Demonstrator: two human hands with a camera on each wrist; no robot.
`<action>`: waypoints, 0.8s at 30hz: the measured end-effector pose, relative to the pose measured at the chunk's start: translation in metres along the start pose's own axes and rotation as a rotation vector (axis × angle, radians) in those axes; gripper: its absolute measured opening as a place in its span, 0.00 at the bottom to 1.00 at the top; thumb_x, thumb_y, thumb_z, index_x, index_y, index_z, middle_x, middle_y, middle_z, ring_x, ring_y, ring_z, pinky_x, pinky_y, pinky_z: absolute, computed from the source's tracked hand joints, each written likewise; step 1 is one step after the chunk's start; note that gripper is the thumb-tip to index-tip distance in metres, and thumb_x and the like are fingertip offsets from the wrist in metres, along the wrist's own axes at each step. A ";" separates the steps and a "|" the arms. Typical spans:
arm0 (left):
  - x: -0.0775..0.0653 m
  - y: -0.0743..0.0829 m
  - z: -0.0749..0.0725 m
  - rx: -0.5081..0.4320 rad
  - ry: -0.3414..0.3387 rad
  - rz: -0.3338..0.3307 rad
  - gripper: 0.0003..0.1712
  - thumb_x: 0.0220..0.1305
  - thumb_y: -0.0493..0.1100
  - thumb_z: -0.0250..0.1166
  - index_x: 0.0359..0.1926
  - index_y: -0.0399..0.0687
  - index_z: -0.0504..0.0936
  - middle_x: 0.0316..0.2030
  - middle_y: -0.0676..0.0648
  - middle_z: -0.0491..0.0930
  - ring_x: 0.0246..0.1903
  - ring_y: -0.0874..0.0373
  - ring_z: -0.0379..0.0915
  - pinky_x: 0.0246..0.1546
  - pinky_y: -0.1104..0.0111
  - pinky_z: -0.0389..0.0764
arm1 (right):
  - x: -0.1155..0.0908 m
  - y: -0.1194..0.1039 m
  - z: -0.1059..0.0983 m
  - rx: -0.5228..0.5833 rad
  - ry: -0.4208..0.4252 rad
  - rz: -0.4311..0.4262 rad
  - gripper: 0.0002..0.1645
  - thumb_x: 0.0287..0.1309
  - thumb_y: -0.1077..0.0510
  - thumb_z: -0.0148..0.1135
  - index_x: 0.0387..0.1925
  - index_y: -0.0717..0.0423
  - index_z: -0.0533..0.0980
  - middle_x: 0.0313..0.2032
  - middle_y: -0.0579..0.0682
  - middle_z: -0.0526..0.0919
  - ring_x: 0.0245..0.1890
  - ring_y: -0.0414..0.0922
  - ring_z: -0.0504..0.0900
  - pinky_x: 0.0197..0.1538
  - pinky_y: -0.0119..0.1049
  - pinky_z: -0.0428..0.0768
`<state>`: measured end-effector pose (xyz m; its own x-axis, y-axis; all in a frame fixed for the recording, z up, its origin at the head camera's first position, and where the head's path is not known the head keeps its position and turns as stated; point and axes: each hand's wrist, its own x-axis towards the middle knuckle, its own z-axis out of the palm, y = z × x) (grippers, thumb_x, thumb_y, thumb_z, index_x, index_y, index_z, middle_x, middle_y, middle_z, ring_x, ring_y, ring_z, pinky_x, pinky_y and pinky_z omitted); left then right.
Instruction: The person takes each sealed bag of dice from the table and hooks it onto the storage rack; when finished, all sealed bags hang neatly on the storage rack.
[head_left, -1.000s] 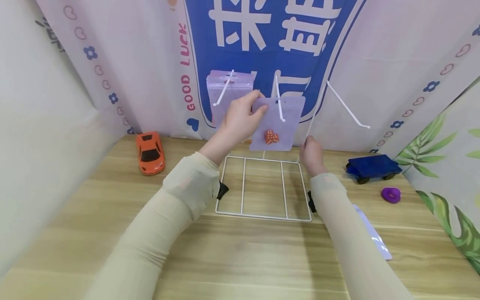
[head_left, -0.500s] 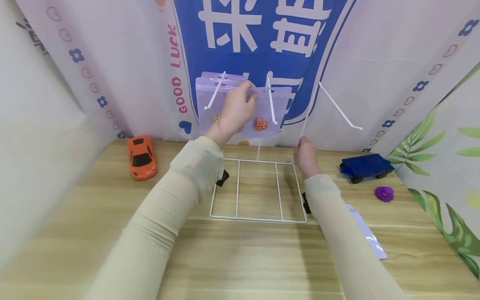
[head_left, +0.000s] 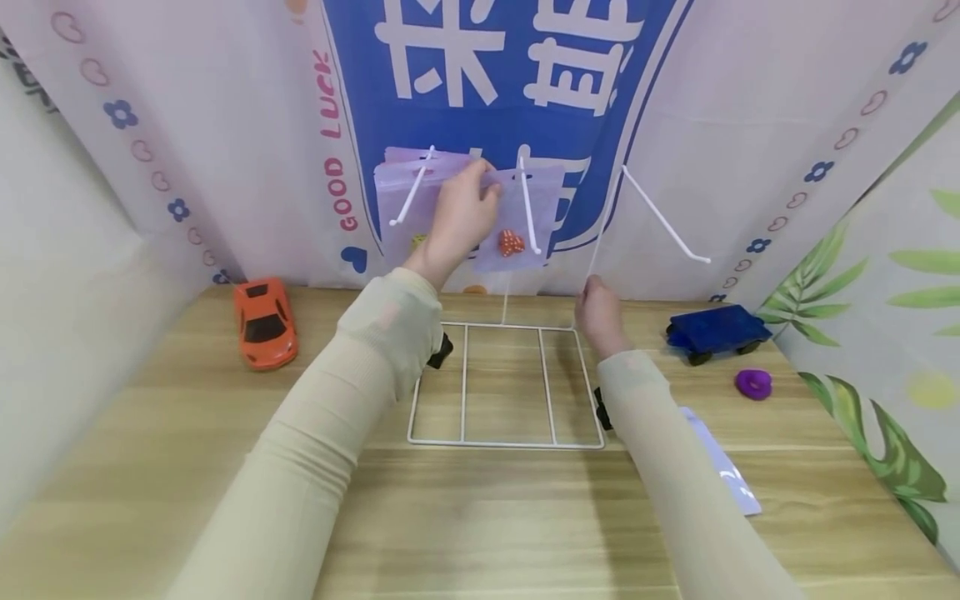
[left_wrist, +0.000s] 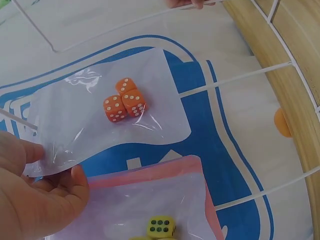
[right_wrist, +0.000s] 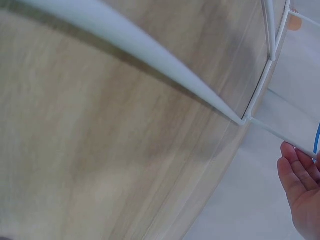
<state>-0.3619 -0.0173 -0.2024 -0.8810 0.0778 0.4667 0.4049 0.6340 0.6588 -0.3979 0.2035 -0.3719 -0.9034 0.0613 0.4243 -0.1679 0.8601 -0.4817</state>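
My left hand (head_left: 459,215) pinches the side edge, near the top, of a clear plastic bag (left_wrist: 75,115) holding orange dice (head_left: 512,242). That bag hangs on the middle hook (head_left: 528,208) of a white wire rack (head_left: 506,445), close to the hook's back end. On the left hook (head_left: 411,197) hang several bags (head_left: 393,187), with yellow dice (left_wrist: 161,227) showing in the front one; my left hand partly covers them. Lower down, my right hand (head_left: 602,315) grips the rack's right upright wire (head_left: 602,237). The right hook (head_left: 666,215) bears no bag.
An orange toy car (head_left: 266,325) sits on the table at the left. To the right are a blue toy car (head_left: 717,333), a purple ring-shaped thing (head_left: 753,383) and a flat plastic bag (head_left: 722,462) beside my right forearm. Black clips (head_left: 441,352) grip the rack's base.
My left hand has slid the bag of orange dice back along the middle hook, toward the wall. My right hand keeps its grip on the upright. The head view has shifted slightly right.
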 end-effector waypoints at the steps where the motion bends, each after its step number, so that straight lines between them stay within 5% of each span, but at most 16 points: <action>1: 0.001 -0.001 0.000 0.002 0.001 -0.003 0.11 0.66 0.38 0.52 0.47 0.40 0.73 0.42 0.42 0.77 0.36 0.53 0.70 0.40 0.66 0.72 | 0.000 0.000 0.000 0.002 0.002 -0.001 0.07 0.60 0.65 0.51 0.33 0.68 0.69 0.29 0.67 0.77 0.33 0.63 0.77 0.39 0.52 0.75; 15: 0.007 -0.004 0.002 0.042 0.012 -0.031 0.13 0.67 0.37 0.49 0.50 0.42 0.73 0.47 0.42 0.77 0.45 0.51 0.72 0.49 0.66 0.71 | -0.001 -0.003 0.000 0.002 -0.032 0.027 0.06 0.61 0.65 0.48 0.35 0.68 0.68 0.30 0.65 0.77 0.33 0.61 0.78 0.37 0.50 0.76; 24: -0.004 -0.012 0.007 0.048 -0.003 -0.030 0.15 0.68 0.37 0.47 0.52 0.37 0.71 0.46 0.39 0.77 0.43 0.50 0.74 0.46 0.64 0.73 | -0.001 -0.003 -0.001 0.021 -0.049 0.047 0.06 0.62 0.65 0.48 0.35 0.67 0.68 0.30 0.65 0.77 0.33 0.60 0.77 0.37 0.49 0.76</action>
<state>-0.3646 -0.0202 -0.2162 -0.8933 0.0606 0.4453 0.3664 0.6720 0.6436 -0.3965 0.2014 -0.3701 -0.9288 0.0760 0.3626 -0.1322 0.8462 -0.5161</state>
